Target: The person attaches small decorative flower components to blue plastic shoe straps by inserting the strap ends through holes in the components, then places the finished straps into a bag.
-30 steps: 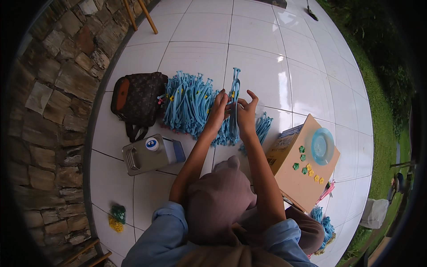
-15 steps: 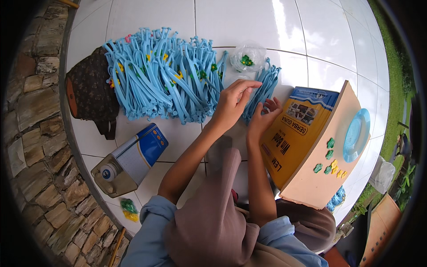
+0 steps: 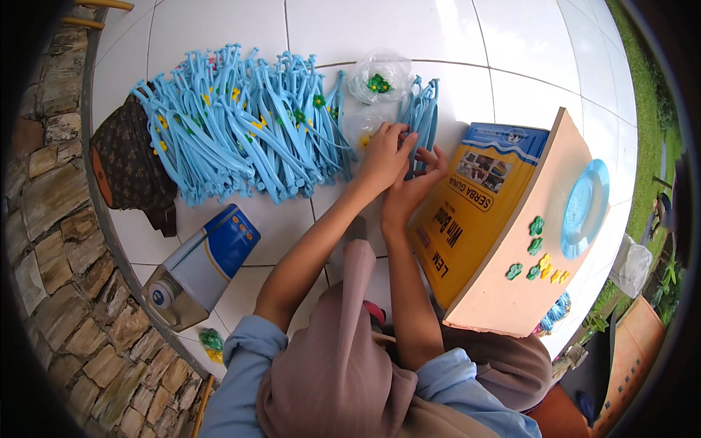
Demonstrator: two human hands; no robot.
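Observation:
A small bundle of light-blue rubbery straps (image 3: 422, 109) lies on the tiles, its near part hidden by my hands. My left hand (image 3: 380, 159) reaches over it, fingers pinched together at its near part; whatever they hold is hidden. Close against it is my right hand (image 3: 415, 188), palm turned up and fingers loosely bent and apart, beside the straps. To the left spreads a large heap of similar straps (image 3: 234, 139) with knobbed ends and green and yellow flower pieces among them. A clear plastic bag (image 3: 394, 67) with green flowers sits behind the small bundle.
To the right, a yellow-and-blue can (image 3: 467, 197) lies on its side next to a tan board (image 3: 504, 285) carrying a blue dish (image 3: 584, 208) and green and yellow flowers. At left are a brown patterned bag (image 3: 128, 164) and a metal can (image 3: 204, 263). Stone paving borders the tiles.
My hands have come together at the small strap bundle, the left fingers now lower and bent. The whole view has shifted a little, so everything sits farther left.

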